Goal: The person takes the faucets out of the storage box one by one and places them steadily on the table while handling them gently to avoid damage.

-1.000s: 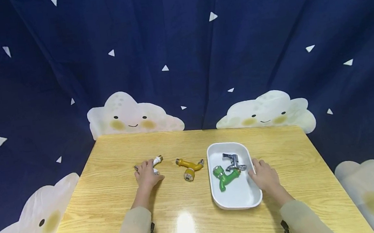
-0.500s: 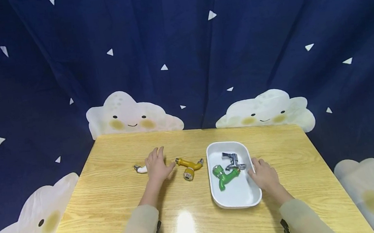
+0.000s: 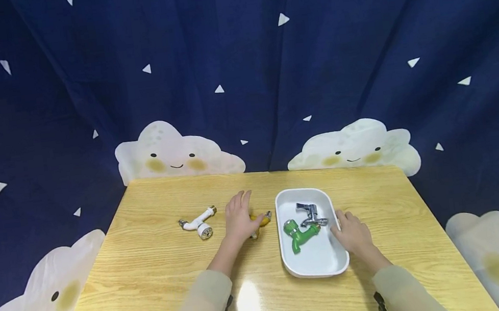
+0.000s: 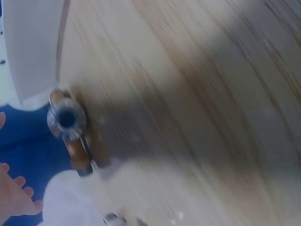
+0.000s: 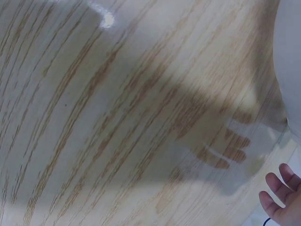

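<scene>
My left hand [image 3: 238,220] hovers over a yellow tap [image 3: 264,219], fingers spread and partly hiding it. In the left wrist view a gap shows between this hand [image 4: 16,195] and the yellow tap [image 4: 77,153]. My right hand [image 3: 353,233] rests at the right rim of a white plastic tub [image 3: 322,265], its thumb at the edge. The fingers [image 5: 277,188] are loosely extended in the right wrist view. Inside the tub lie a green tap [image 3: 302,236] and a chrome tap [image 3: 313,216]. Left of my left hand lies a white tap [image 3: 199,223].
Everything stands on a wood-grain table [image 3: 151,269]. Behind it hangs a dark blue curtain [image 3: 237,49] printed with clouds and white triangles. The tub's side [image 5: 289,56] fills the upper right of the right wrist view.
My left hand has moved right, off the white tap and over to the yellow one. The white tap has stayed on the table. My right hand and the tub have not moved.
</scene>
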{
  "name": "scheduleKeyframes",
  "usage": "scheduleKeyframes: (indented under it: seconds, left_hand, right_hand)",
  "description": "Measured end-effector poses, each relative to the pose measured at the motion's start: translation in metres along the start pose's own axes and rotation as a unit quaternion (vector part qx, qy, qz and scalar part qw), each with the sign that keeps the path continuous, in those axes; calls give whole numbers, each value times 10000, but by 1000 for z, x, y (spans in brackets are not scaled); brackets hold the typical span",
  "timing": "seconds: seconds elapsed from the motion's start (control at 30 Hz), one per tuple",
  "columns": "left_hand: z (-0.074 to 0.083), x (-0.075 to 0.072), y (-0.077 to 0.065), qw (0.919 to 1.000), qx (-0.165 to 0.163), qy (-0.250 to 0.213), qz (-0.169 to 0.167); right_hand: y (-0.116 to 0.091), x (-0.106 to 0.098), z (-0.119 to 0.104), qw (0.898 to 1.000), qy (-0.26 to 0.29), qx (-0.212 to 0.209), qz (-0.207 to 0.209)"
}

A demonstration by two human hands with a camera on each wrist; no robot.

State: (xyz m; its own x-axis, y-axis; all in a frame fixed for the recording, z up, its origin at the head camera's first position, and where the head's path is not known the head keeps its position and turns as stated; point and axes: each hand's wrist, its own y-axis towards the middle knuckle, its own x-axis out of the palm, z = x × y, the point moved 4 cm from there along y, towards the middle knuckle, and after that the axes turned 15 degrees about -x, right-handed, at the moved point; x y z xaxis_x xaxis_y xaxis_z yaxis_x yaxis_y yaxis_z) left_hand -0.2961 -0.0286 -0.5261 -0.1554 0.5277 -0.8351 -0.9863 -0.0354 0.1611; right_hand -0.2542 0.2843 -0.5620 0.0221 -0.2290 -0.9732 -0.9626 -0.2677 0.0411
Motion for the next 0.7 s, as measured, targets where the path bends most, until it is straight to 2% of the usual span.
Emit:
scheduleKeyframes:
  seconds: [0.13, 0.23, 0.5, 0.7]
  left_hand:
    - [15, 8, -2, 9997, 82, -148, -181]
    - [25, 12, -3, 9994, 137, -49, -300]
    - [53, 21, -9, 9964, 435, 484, -548]
    - [70, 32, -16, 9885, 762, 1093, -720]
  right_hand:
    - [0, 0, 0, 10000, 7, 7, 32]
    - [0, 0, -1, 10000, 20, -4, 54]
    - [0, 2, 1, 10000, 40, 35, -43]
    - [0, 1, 1, 9999, 51, 72, -75]
